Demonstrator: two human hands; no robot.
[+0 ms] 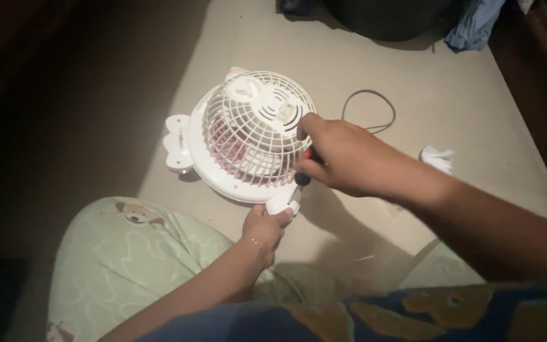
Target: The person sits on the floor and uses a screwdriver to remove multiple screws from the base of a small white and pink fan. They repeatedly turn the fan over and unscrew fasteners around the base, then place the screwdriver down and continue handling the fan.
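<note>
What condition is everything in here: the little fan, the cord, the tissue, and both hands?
White fan: lying on the floor, grille on, blades not blurred.
Left hand: gripping the fan's lower foot.
Right hand: closed on a dark-handled tool, against the grille edge.
Grey cord: loose, looped on the floor.
White tissue: crumpled.

Home setting, likely a bedroom or living room, dimly lit. Person sits on a pale floor (451,95) in light green patterned pyjama trousers (128,253). Small white household fan (248,136) with cartoon-animal shaping on the floor. Crumpled blue clothing (476,25) heaped at the far edge; loose grey cord (375,104) nearby.
</note>
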